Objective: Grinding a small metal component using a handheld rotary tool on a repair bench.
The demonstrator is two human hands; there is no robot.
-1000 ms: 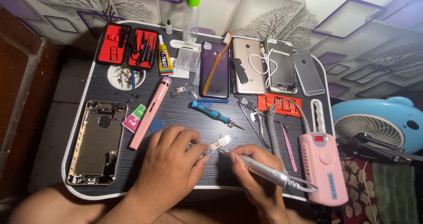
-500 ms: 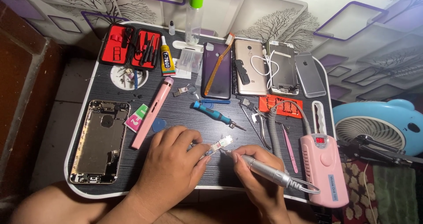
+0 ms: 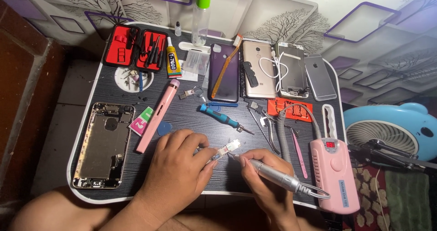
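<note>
While both hands work near its front edge, the dark wood-grain surface with a white rim (image 3: 136,192) carries everything else. At its right end lies the pink box-shaped drill controller with a small red display (image 3: 334,172), its coiled grey cord (image 3: 282,131) looping up toward an orange card. At the left lies the bare metal phone housing (image 3: 101,144), and just right of it a long pink pen-shaped tool (image 3: 158,115) sits tilted. Along the back stand an open red tool case (image 3: 134,47), a purple phone back cover (image 3: 225,72) and a gold phone back (image 3: 258,69). A blue-handled screwdriver (image 3: 218,116) rests in the middle.

The left hand (image 3: 180,169) is curled, its thumb and fingers pinching a small whitish phone part (image 3: 226,148) just above the surface. The right hand (image 3: 264,181) is closed around a silver pen-shaped rotary handpiece (image 3: 273,176), whose tip meets that small part.
</note>
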